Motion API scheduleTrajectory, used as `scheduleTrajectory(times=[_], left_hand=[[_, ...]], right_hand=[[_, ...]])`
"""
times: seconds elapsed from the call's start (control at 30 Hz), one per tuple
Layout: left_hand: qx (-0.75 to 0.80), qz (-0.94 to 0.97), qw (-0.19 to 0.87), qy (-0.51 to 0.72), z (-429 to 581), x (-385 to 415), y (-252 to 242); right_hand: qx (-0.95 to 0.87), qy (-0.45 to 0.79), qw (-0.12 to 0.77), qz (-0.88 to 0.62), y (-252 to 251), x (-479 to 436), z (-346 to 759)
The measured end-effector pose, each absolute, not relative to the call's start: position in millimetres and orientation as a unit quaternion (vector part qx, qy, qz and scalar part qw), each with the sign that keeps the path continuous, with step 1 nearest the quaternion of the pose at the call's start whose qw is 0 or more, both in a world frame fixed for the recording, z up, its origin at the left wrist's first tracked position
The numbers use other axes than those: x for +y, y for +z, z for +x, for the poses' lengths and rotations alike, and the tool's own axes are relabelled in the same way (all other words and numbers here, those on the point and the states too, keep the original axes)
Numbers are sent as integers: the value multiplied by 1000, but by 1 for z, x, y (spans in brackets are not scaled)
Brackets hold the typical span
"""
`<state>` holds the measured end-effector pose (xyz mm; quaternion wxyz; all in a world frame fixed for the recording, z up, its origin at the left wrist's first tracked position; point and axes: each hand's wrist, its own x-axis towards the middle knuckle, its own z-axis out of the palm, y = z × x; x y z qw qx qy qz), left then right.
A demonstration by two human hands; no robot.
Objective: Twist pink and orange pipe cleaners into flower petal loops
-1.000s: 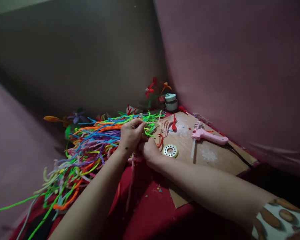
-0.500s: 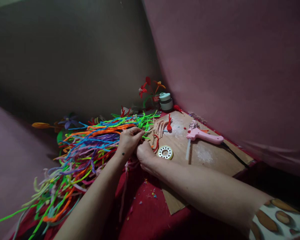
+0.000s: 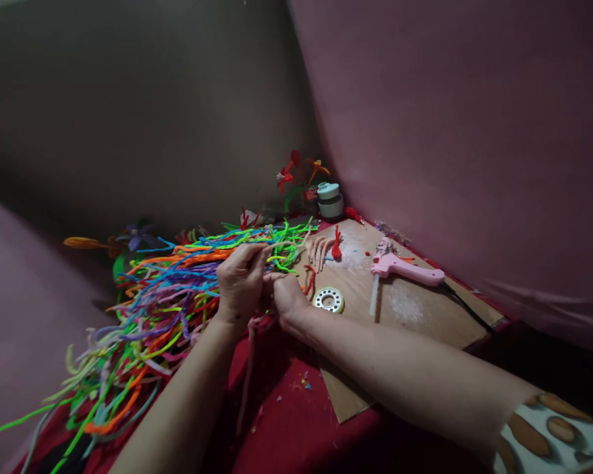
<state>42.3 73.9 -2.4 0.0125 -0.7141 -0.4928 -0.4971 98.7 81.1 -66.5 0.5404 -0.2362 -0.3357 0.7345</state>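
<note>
A big heap of pipe cleaners (image 3: pixel 168 289) in green, orange, blue, purple and pink spreads over the red cloth (image 3: pixel 296 421) on the left. My left hand (image 3: pixel 240 280) is closed at the heap's right end, fingers curled round some strands. My right hand (image 3: pixel 286 296) touches it from the right, fingers pinched together at the same spot. A pale pink pipe cleaner (image 3: pixel 247 368) hangs down from between the two hands over the cloth. What the right fingers hold is hidden.
A wooden board (image 3: pixel 415 309) lies to the right with a pink glue gun (image 3: pixel 405 266), a white ring-shaped spool (image 3: pixel 329 300) and small pink and red pipe-cleaner pieces (image 3: pixel 326 247). Pipe-cleaner flowers (image 3: pixel 299 174) and a small round jar (image 3: pixel 330 199) stand in the corner. Pink walls close the right.
Both hands have lifted slightly and drawn toward me, staying together at the heap's end. The left hand has turned more upright. The view shifted a little.
</note>
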Motion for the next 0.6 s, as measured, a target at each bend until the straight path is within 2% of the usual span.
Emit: scheduleTrajectory(times=[0.13, 0.27, 0.43, 0.6], left_hand=[[-515, -635, -55, -574, 35, 45, 12], [-538, -577, -151, -596, 16, 19, 15], [-555, -535, -229, -594, -16, 3, 3], [-504, -468, -346, -638, -35, 0, -1]], right_hand=[[-304, 789, 494, -200, -45, 78, 117], [-269, 837, 467, -99, -31, 74, 129], [-262, 830, 487, -77, -26, 69, 132], [-263, 824, 498, -62, -26, 66, 131]])
